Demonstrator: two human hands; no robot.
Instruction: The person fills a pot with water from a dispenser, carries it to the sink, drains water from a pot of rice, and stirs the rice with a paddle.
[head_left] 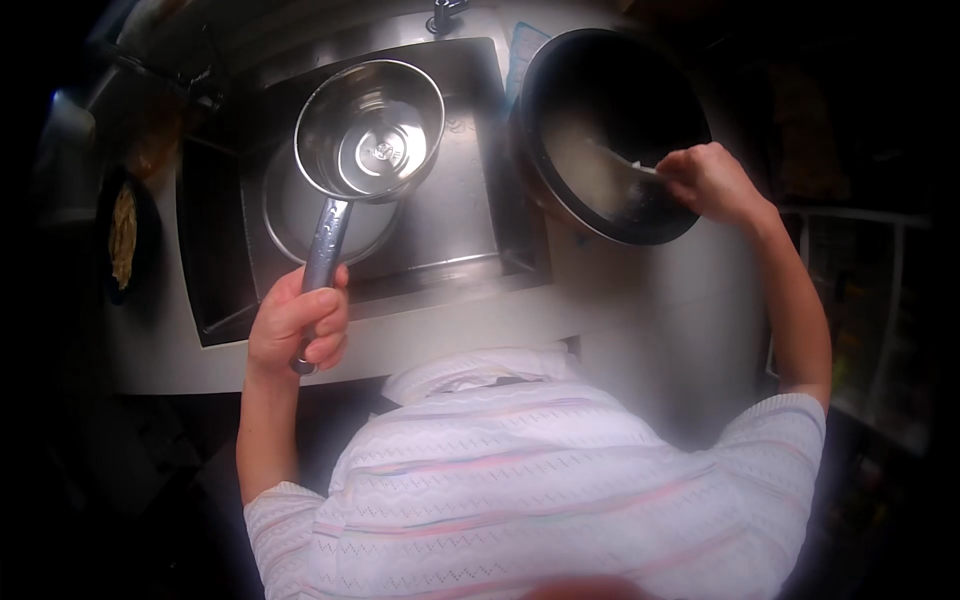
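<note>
My left hand (300,325) is wrapped round the handle of a shiny metal saucepan (368,130), which is held over the sink (455,215). Partly hidden beneath it, a round pale bowl (290,215) stands in the sink. At the right, my right hand (705,182) pinches a pale utensil (630,163) over a large dark pot (650,100). The utensil reaches into the pot, where something whitish and blurred (585,175) shows. What the tip of the utensil looks like is unclear.
A tap (445,15) is at the sink's back edge. On the far left stands a dark dish (125,235) with yellowish food. A light blue cloth or mat (522,50) lies behind the pot. The pale counter edge (470,325) runs along the front.
</note>
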